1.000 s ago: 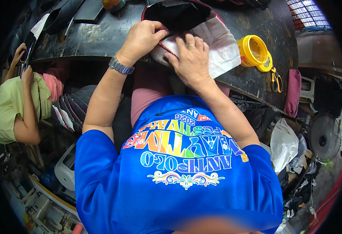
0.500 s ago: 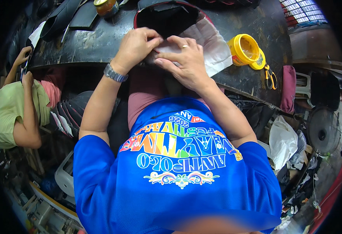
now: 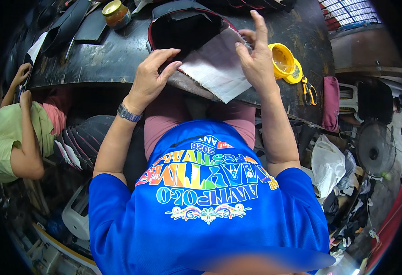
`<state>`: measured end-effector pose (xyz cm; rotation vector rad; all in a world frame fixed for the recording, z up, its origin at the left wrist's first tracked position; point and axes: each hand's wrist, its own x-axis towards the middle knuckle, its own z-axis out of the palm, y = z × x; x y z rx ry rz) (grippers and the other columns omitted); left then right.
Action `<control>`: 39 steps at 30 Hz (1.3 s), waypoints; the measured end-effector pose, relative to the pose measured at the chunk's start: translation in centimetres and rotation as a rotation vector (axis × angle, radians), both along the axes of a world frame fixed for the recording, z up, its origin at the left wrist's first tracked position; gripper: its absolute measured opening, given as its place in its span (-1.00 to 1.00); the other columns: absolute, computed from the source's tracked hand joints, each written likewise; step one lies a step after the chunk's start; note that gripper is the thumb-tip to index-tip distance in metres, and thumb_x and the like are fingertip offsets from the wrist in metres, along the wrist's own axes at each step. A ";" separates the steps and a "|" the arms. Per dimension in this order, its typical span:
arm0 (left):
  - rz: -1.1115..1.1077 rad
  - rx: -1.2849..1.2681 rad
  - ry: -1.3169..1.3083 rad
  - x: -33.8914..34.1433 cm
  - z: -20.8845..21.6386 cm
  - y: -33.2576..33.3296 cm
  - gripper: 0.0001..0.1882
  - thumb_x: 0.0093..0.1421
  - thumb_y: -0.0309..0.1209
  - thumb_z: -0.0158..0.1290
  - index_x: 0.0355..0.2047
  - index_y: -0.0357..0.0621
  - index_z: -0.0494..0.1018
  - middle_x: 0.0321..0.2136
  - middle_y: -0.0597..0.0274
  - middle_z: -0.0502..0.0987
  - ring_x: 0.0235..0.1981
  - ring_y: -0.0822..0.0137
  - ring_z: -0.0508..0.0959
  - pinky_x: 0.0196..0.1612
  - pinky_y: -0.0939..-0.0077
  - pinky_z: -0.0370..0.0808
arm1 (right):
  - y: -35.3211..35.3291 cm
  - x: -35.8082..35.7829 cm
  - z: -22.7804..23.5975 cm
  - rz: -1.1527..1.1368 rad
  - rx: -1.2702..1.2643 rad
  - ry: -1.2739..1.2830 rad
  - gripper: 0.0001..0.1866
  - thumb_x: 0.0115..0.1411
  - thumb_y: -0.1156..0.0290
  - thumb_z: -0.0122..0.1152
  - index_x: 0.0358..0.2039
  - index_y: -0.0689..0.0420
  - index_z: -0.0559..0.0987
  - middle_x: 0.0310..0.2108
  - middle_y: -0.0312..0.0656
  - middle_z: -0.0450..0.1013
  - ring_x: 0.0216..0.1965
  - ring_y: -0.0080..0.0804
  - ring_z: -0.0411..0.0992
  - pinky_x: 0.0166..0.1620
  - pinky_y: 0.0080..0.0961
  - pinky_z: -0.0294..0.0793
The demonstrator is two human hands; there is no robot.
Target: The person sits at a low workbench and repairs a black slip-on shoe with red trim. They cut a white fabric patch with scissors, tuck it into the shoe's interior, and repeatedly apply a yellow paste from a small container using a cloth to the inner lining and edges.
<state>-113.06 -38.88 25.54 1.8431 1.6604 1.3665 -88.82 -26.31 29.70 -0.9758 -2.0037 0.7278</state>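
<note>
A black padded piece with red piping (image 3: 151, 31), like part of a bag, lies on the dark table. Its whitish lining cloth (image 3: 219, 68), frayed along the edges, is spread toward me, one corner pointing at the table's near edge. At the cloth's left side is my left hand (image 3: 153, 79), thumb and forefinger stretched and apart, the other fingers curled underneath. Over the cloth's right border my right hand (image 3: 259, 62) is raised, forefinger straight up and thumb apart. Neither hand shows anything held.
Right of my right hand stand a yellow tub (image 3: 282, 60), its lid (image 3: 295, 73) and orange-handled scissors (image 3: 309, 93). A glass jar (image 3: 116, 14) and black sheets (image 3: 91, 28) lie at the back left. Another person (image 3: 20, 137) sits at left; a fan (image 3: 375, 149) stands at right.
My hands were close together, fingers on the near edge of the piece. They have moved apart, the right one up and rightward, and the lining cloth now lies spread out between them.
</note>
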 end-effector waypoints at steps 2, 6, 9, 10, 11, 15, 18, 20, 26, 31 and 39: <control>0.004 0.061 0.069 0.1 0.0 0.1 -0.66 0.23 -0.33 0.27 -0.02 -0.19 0.61 -0.09 0.05 0.64 -0.03 0.06 0.61 0.06 0.29 0.54 | 0.3 0.1 -0.1 0.061 -0.095 -0.055 -0.18 0.23 0.48 0.18 0.48 -0.04 0.11 -0.14 0.17 0.58 -0.26 -0.08 0.63 -0.06 -0.17 0.60; 0.041 0.098 0.156 0.4 0.2 0.3 -0.66 0.21 -0.33 0.30 -0.03 -0.15 0.62 -0.08 0.11 0.64 0.01 0.07 0.59 0.10 0.27 0.49 | 0.6 -0.5 -1.4 -0.024 -0.054 -0.159 -0.17 0.23 0.49 0.20 0.48 -0.03 0.12 -0.01 0.15 0.52 -0.06 -0.05 0.58 0.10 -0.21 0.54; 0.028 0.100 0.121 0.4 0.8 0.6 -0.65 0.19 -0.34 0.30 -0.02 -0.14 0.62 -0.05 0.11 0.62 0.02 0.07 0.57 0.12 0.28 0.47 | 0.5 -1.1 -2.0 -0.085 -0.031 -0.113 -0.16 0.22 0.55 0.28 0.48 0.05 0.16 0.41 0.05 0.22 0.31 -0.22 0.37 0.30 -0.36 0.39; 0.033 0.143 0.110 0.4 1.2 0.5 -0.64 0.20 -0.34 0.30 -0.01 -0.14 0.61 -0.04 0.10 0.62 0.03 0.07 0.56 0.13 0.28 0.46 | 0.4 -0.9 -1.7 -0.006 0.015 0.000 -0.16 0.22 0.58 0.27 0.48 0.08 0.15 0.41 0.03 0.22 0.31 -0.24 0.37 0.30 -0.37 0.39; 0.037 0.179 0.098 0.4 1.6 0.3 -0.64 0.20 -0.34 0.29 0.00 -0.14 0.61 -0.02 0.08 0.61 0.04 0.06 0.56 0.13 0.27 0.46 | 0.2 -0.5 -1.2 0.023 -0.007 0.082 -0.16 0.22 0.60 0.26 0.48 0.11 0.14 0.42 0.01 0.23 0.31 -0.25 0.37 0.30 -0.38 0.39; 0.028 0.280 0.074 -0.1 2.8 -0.6 -0.64 0.23 -0.35 0.24 0.01 -0.21 0.60 0.01 -0.02 0.59 0.06 0.06 0.56 0.16 0.26 0.44 | 1.5 5.4 3.4 0.093 0.045 0.384 -0.10 0.21 0.71 0.16 0.52 0.14 0.03 0.42 0.06 0.20 0.30 -0.17 0.38 0.30 -0.29 0.40; -0.004 0.253 -0.012 -0.4 2.7 -0.7 -0.72 0.27 -0.44 0.22 -0.03 -0.24 0.61 -0.07 0.04 0.62 -0.02 0.14 0.61 0.10 0.35 0.49 | 4.9 12.8 6.9 0.017 -0.094 0.608 -0.08 0.21 0.82 0.11 0.51 0.08 0.01 0.18 0.07 0.41 -0.04 -0.36 0.58 0.00 -0.42 0.64; 0.002 0.216 -0.050 -0.4 2.1 -0.5 -0.75 0.28 -0.45 0.21 -0.05 -0.24 0.62 -0.09 0.05 0.63 -0.03 0.16 0.62 0.09 0.37 0.49 | 8.5 18.0 8.0 -0.122 -0.096 0.602 -0.06 0.18 0.87 0.10 0.51 0.04 0.01 0.13 0.11 0.42 -0.13 -0.32 0.61 -0.07 -0.35 0.68; -0.013 0.103 -0.045 1.0 0.7 0.2 -0.79 0.28 -0.47 0.21 -0.09 -0.25 0.63 -0.13 0.06 0.64 -0.06 0.17 0.63 0.06 0.38 0.50 | 20.7 28.5 1.9 -0.634 -0.059 0.657 0.04 0.03 0.93 0.19 0.49 0.02 0.09 0.04 0.07 0.42 -0.15 -0.22 0.54 -0.09 -0.29 0.61; 0.006 0.069 0.012 2.0 1.2 0.8 -0.79 0.27 -0.50 0.21 -0.10 -0.24 0.63 -0.15 0.05 0.64 -0.09 0.16 0.63 0.03 0.38 0.51 | 27.6 32.6 -5.6 -0.847 -0.096 0.591 0.06 -0.03 0.86 0.26 0.48 0.04 0.11 0.15 0.12 0.38 0.00 -0.14 0.49 0.05 -0.27 0.53; 0.024 0.018 0.011 2.7 1.2 1.1 -0.80 0.24 -0.52 0.22 -0.13 -0.24 0.64 -0.17 0.05 0.65 -0.11 0.15 0.63 0.00 0.38 0.53 | 29.2 30.0 -4.9 -1.278 0.087 -0.446 0.11 0.00 0.39 0.43 0.48 0.12 -0.03 0.21 0.35 0.35 0.19 0.20 0.41 0.32 0.03 0.30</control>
